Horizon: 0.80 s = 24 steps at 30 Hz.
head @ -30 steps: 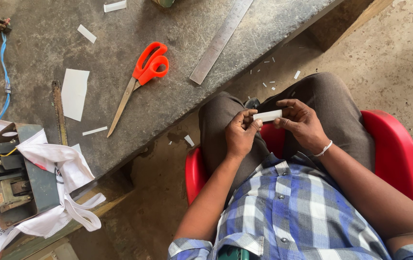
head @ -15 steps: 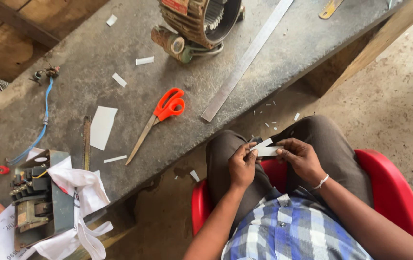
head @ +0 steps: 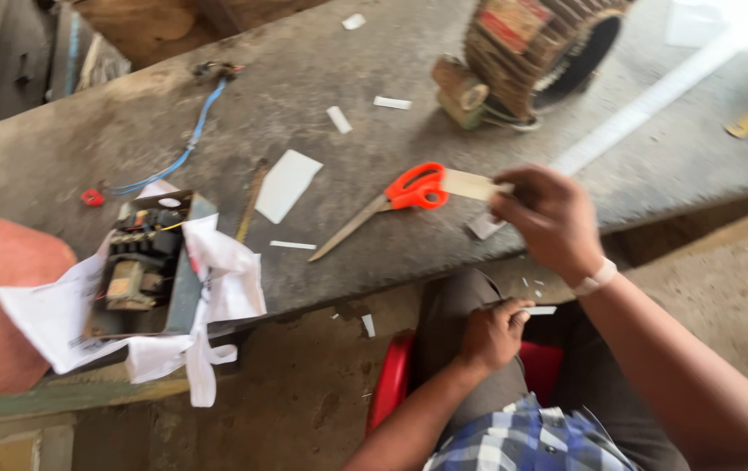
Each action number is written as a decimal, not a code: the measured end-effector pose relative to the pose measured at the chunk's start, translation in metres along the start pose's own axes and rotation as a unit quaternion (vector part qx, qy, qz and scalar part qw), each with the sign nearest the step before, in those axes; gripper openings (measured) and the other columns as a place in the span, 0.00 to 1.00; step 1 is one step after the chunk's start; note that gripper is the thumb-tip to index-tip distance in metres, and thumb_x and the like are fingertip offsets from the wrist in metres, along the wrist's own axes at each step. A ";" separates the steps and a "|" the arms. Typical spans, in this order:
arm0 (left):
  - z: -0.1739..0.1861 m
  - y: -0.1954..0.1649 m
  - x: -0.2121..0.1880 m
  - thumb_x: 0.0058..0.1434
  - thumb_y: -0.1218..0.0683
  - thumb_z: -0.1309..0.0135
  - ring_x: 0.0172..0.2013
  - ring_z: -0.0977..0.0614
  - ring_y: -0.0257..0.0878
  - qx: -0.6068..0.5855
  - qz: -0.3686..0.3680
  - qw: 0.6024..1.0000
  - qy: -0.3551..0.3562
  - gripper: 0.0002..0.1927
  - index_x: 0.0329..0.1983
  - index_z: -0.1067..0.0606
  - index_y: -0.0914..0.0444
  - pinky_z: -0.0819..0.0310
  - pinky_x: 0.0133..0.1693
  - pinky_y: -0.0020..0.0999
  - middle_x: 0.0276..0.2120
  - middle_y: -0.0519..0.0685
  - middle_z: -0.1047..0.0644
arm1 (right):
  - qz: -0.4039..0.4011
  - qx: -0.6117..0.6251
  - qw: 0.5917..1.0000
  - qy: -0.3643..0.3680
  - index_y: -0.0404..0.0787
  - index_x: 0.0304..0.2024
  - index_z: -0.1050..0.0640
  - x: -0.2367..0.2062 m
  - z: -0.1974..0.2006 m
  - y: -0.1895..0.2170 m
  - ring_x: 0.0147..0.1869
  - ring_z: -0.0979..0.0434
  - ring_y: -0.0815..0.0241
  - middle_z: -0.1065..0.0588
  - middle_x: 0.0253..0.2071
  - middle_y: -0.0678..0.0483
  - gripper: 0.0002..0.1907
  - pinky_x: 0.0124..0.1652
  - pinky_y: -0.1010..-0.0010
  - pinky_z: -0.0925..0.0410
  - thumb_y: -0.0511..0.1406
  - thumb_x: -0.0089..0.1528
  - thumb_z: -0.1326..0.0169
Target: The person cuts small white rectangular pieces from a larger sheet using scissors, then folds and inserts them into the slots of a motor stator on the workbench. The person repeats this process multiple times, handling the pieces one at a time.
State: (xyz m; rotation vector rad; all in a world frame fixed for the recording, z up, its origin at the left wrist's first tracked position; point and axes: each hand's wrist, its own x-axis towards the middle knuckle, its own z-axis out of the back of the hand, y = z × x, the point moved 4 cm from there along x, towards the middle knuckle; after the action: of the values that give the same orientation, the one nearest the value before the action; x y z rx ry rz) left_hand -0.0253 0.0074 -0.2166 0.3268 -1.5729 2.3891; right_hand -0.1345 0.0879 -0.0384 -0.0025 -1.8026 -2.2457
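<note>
At centre right of the frame the right hand (head: 553, 218) pinches a pale folded paper strip (head: 471, 185) beside the orange-handled scissors (head: 396, 199) on the grey workbench (head: 304, 113), while the left hand (head: 491, 331), lower centre, seemingly grips a small white paper scrap (head: 541, 310), so a firm, flat pinch suits.

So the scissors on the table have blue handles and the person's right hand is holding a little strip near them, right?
Not quite. The scissors have orange handles, not blue, as the head view shows. The rest holds: they lie on the table, and the right hand holds a small pale strip close to them.
</note>
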 end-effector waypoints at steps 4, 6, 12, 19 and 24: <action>0.019 0.002 0.012 0.66 0.61 0.47 0.40 0.18 0.55 0.065 -0.015 0.997 0.025 0.09 0.49 0.22 0.60 0.24 0.44 0.50 0.39 0.56 0.18 | 0.020 0.049 0.995 0.088 0.33 0.51 0.22 0.062 -0.081 0.020 0.38 0.20 0.68 0.19 0.40 0.50 0.14 0.37 0.76 0.27 0.31 0.62 0.39; 0.028 0.004 0.016 0.66 0.61 0.48 0.40 0.18 0.55 0.071 -0.008 0.997 0.020 0.10 0.49 0.22 0.61 0.24 0.44 0.48 0.40 0.56 0.18 | 0.007 0.001 0.995 0.099 0.36 0.54 0.22 0.078 -0.105 0.024 0.36 0.25 0.69 0.21 0.38 0.49 0.19 0.32 0.74 0.31 0.31 0.61 0.37; 0.045 0.007 0.028 0.66 0.62 0.50 0.40 0.17 0.54 0.059 0.000 0.997 0.040 0.11 0.48 0.22 0.62 0.23 0.45 0.47 0.41 0.56 0.18 | 0.191 -0.179 0.964 0.036 0.36 0.49 0.18 0.062 -0.077 0.022 0.34 0.23 0.66 0.21 0.37 0.50 0.14 0.35 0.73 0.30 0.28 0.60 0.36; 0.043 0.014 0.039 0.64 0.62 0.48 0.41 0.18 0.55 0.037 0.009 0.997 0.068 0.10 0.47 0.22 0.62 0.24 0.44 0.49 0.39 0.57 0.18 | 0.226 -0.206 0.932 -0.194 0.34 0.52 0.20 0.096 0.113 -0.016 0.43 0.21 0.64 0.20 0.39 0.52 0.12 0.44 0.74 0.28 0.23 0.67 0.43; 0.028 0.027 0.042 0.65 0.61 0.47 0.38 0.18 0.56 0.045 0.005 0.996 0.076 0.10 0.49 0.22 0.61 0.24 0.40 0.49 0.36 0.56 0.18 | 0.222 -0.260 0.912 -0.228 0.32 0.52 0.21 0.208 0.232 -0.039 0.42 0.22 0.59 0.21 0.40 0.48 0.09 0.43 0.70 0.30 0.26 0.69 0.43</action>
State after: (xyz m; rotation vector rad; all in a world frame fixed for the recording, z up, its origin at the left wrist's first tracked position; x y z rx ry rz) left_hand -0.0725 -0.0244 -0.2151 0.1497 -1.4077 2.4333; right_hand -0.3808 0.2764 0.0118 -1.0026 -1.1326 -2.4064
